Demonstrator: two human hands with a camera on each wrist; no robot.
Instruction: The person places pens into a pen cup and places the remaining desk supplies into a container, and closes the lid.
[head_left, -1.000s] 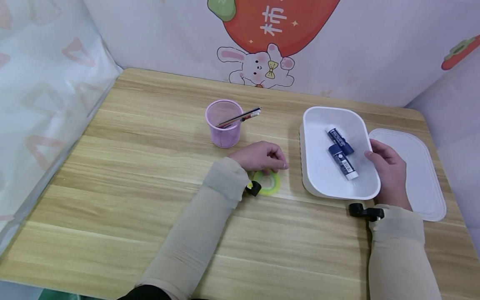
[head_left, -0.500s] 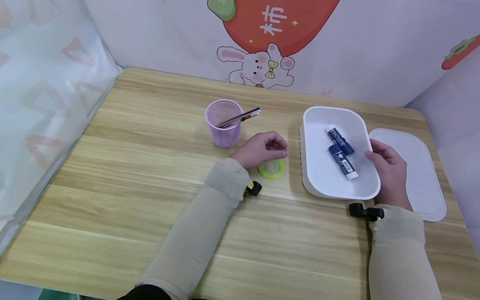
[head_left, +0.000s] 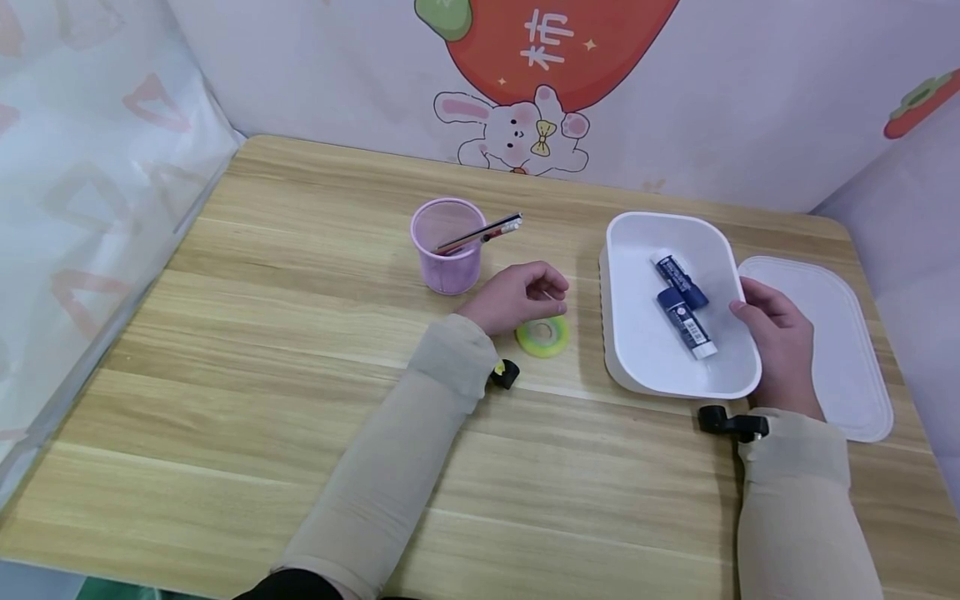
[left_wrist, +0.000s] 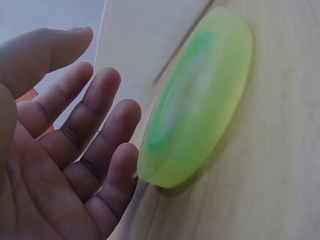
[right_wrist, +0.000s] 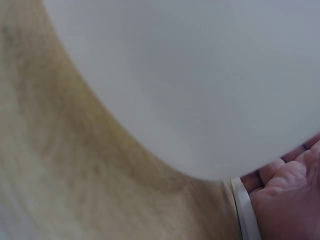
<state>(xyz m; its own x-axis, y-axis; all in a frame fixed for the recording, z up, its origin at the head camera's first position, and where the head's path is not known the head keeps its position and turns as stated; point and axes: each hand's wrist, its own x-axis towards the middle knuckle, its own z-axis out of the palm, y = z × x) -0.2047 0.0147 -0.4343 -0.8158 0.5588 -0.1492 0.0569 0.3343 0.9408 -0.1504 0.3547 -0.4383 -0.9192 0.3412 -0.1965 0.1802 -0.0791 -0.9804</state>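
A yellow-green roll of tape [head_left: 543,348] lies flat on the wooden table. My left hand [head_left: 517,298] is just above and beside it, fingers relaxed and apart from the thumb. In the left wrist view the little finger is right by the edge of the tape roll [left_wrist: 205,100]; whether it touches I cannot tell. My right hand [head_left: 780,350] holds the right wall of a white plastic box [head_left: 626,367], thumb at the rim and the other fingers mostly hidden outside. Inside the box are two dark blue glue sticks [head_left: 686,323]. The box wall [right_wrist: 190,90] fills most of the right wrist view.
A lilac mesh pen cup [head_left: 450,273] with several pencils [head_left: 480,237] leaning in it stands behind my left hand. A white lid [head_left: 847,358] lies to the right of the box, partly behind my right hand. A printed cloth wall [head_left: 337,75] borders the table's back edge.
The tape roll has shifted away and slightly right on the table. My left hand has moved up off it, its fingers loosened, then drifted slightly left. My right hand and the box stay put.
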